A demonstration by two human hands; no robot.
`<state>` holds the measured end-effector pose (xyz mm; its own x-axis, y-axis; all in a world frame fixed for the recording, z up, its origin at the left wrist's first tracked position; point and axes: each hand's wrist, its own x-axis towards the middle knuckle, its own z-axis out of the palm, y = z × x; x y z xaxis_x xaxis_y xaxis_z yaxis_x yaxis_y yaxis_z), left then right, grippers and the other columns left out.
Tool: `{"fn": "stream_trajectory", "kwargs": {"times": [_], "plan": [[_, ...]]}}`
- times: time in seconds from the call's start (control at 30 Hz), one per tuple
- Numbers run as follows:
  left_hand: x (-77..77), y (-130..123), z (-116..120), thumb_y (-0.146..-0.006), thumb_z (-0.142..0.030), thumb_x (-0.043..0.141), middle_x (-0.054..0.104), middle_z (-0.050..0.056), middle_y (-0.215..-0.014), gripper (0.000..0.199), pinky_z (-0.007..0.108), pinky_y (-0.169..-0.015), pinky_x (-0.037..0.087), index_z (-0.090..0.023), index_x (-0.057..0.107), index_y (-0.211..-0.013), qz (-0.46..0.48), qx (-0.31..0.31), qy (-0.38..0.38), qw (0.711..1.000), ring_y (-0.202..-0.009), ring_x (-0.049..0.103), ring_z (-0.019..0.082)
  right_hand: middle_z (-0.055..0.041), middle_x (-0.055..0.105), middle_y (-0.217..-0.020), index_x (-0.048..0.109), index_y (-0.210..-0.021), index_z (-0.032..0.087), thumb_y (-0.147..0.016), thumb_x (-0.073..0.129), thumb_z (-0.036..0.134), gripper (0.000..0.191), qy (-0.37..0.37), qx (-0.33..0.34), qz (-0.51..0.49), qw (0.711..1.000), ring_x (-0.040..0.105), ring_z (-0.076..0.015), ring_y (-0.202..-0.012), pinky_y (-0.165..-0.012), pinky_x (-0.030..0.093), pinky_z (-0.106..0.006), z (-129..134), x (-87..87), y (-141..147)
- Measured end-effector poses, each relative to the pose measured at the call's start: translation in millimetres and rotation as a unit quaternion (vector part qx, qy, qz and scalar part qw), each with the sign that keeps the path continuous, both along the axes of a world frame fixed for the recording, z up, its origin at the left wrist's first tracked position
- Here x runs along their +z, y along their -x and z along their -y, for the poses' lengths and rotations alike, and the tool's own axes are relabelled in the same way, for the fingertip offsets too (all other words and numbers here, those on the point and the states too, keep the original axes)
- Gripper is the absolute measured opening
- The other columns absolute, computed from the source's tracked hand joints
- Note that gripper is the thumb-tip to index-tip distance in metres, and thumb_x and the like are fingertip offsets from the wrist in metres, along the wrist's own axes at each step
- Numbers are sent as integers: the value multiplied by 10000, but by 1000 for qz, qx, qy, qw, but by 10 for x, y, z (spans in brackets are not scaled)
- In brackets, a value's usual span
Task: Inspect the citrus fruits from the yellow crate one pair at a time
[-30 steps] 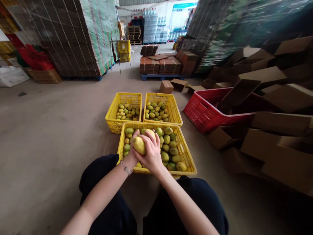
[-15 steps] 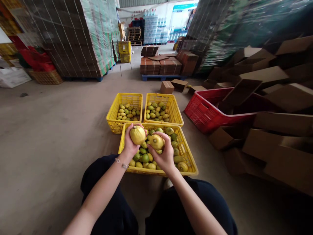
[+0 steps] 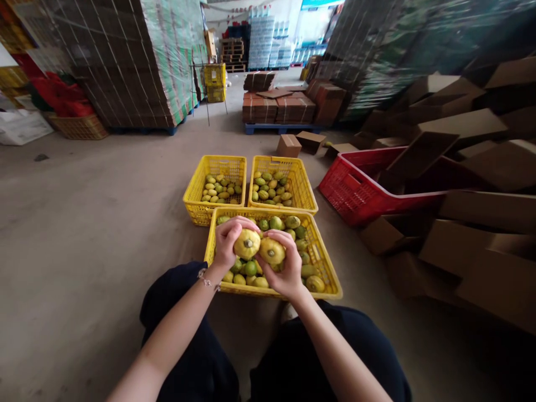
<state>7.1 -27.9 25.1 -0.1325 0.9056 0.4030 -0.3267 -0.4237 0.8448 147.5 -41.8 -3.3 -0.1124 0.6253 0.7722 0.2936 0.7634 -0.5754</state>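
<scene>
In my left hand point(image 3: 229, 237) is a plump yellow, lightly ridged fruit point(image 3: 246, 244), its stem end facing me. My right hand point(image 3: 290, 267) grips a second yellow fruit point(image 3: 272, 251) of the same kind, stem end also toward me. The two fruits are side by side, touching or nearly so. Both hands are above the front yellow crate point(image 3: 337, 287), which holds several green and yellow fruits point(image 3: 250, 268). My hands hide part of that crate's contents.
Two more yellow crates, a left one point(image 3: 195, 209) and a right one point(image 3: 307, 192), stand behind the front crate with similar fruits inside. A red crate point(image 3: 347, 192) and piled cardboard boxes point(image 3: 473, 240) are at the right. Flattened cartons point(image 3: 278, 109) lie on a blue pallet further back.
My left hand has turned its fruit so the stem end now faces me, and has moved right, closer to the other fruit. My right hand has turned its fruit slightly.
</scene>
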Motion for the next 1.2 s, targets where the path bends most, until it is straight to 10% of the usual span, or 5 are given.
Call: {"fn": "stream_trajectory", "kwargs": {"times": [0.27, 0.4, 0.6, 0.83, 1.2], "plan": [[-77, -104, -123, -841, -435, 440, 700, 64, -719, 410, 304, -754, 493, -174, 705, -670, 117, -14, 161, 980, -754, 656, 204, -83, 515, -1173, 344, -1279, 250, -774, 651, 334, 596, 212, 3, -82, 974, 536, -234, -1093, -970, 449, -428, -12, -35, 43], [-137, -140, -252, -853, -360, 418, 701, 56, -763, 347, 292, -782, 507, -144, 683, -799, 251, -57, 316, 913, -801, 667, 188, -50, 523, -1161, 405, -1241, 260, -780, 592, 463, 537, 395, 2, -220, 892, 529, -230, -1129, -959, 467, -397, -111, -97, 63], [-129, -161, -264, -861, -255, 438, 666, 32, -768, 186, 341, -747, 531, -171, 599, -902, 271, -69, 474, 835, -698, 637, 178, 11, 599, -920, 552, -1057, 274, -693, 652, 368, 389, 541, 7, -371, 755, 599, -183, -758, -501, 533, -262, -247, -73, 26], [-159, -192, -263, -883, -224, 428, 664, 57, -835, 189, 314, -738, 547, -161, 579, -979, 284, -70, 517, 804, -726, 639, 172, 10, 591, -610, 581, -770, 193, -752, 613, 263, 80, 621, 5, -420, 661, 550, -139, -507, -346, 449, -221, -311, -66, 11], [-80, -170, -212, -811, -364, 621, 650, 67, -766, 221, 264, -606, 574, -149, 598, -856, 381, -107, 448, 801, -690, 653, 171, 18, 664, -639, 620, -822, 191, -757, 665, 220, 84, 604, 62, -491, 625, 608, -133, -495, -368, 454, -208, -254, 107, -9]]}}
